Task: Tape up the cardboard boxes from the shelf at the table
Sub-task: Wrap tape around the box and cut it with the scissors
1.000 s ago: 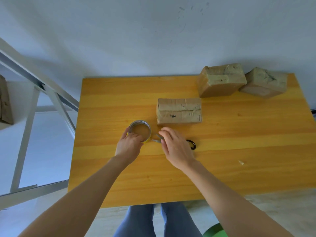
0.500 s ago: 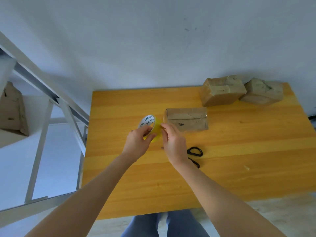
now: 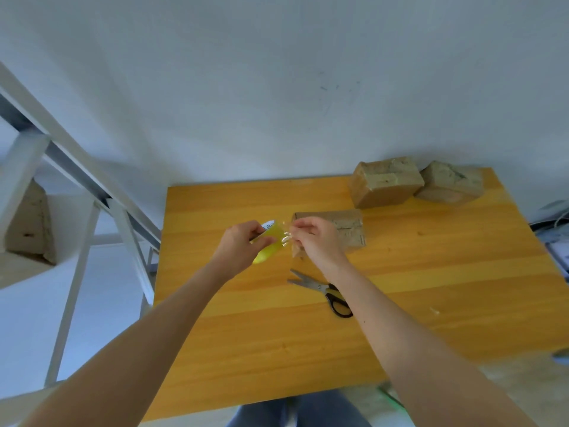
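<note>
A box (image 3: 349, 227) is half hidden behind the right hand (image 3: 317, 244), by which the tape end (image 3: 286, 238) is pinched; the roll (image 3: 271, 245) is gripped by the left hand (image 3: 237, 250).

A plain pale grey-white wall (image 3: 277, 72) fills the upper half of the view. It is evenly and softly lit, with a few small dark scuff marks (image 3: 326, 87) right of centre and a faint shadow alongside the shelf. A rectangular table (image 3: 431, 288) with an orange-yellow wood-grain top stands with its far edge against this wall, and to its left stands a shelf (image 3: 74, 167) of white-painted metal uprights and diagonal rails carrying a light-coloured board (image 3: 18, 272). A pale, speckled floor (image 3: 508, 386) shows beyond the table's near right corner.
</note>
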Demonstrator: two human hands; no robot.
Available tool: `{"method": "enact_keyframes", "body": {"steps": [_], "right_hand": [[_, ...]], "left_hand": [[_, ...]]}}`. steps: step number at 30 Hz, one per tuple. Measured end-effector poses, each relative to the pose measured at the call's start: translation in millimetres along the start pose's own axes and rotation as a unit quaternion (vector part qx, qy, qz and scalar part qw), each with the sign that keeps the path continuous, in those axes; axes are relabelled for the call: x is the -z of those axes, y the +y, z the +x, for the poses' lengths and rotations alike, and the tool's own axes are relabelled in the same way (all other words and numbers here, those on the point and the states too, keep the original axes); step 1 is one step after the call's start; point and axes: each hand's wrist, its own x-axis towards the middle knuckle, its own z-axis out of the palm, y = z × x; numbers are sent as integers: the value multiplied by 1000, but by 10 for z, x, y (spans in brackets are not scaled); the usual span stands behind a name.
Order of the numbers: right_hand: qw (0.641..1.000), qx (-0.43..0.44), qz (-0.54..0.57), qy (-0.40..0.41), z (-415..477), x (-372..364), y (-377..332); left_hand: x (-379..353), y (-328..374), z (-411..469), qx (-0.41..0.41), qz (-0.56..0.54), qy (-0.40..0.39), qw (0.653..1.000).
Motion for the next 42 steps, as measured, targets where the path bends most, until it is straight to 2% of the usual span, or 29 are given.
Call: {"method": "enact_keyframes", "body": {"steps": [3,7,12,15,18,25,33,42], "right_hand": [[999,-35,7,-32,23,97,-36],[998,-45,34,-3,56,173,13],[998,-38,40,23,21,275,42],[995,-49,50,70,14,288,77],[993,-39,35,110,38,316,135],[987,-39,-73,137,260,354,257],[979,-27,-111,168,331,269,346],[960,-32,-228,162,420,234,380]], "left_hand": [[-21,53,-28,-8,-35,-40,999],[15,60,-110,-3,-125,-107,986],[76,-34,-96,26,-26,-55,998],[32,-16,-25,54,2,-27,998],[52,-43,71,74,113,17,991],[102,51,297,61,159,15,985],[48,39,457,62,198,9,978],[-84,-60,506,58,227,-11,972]]}}
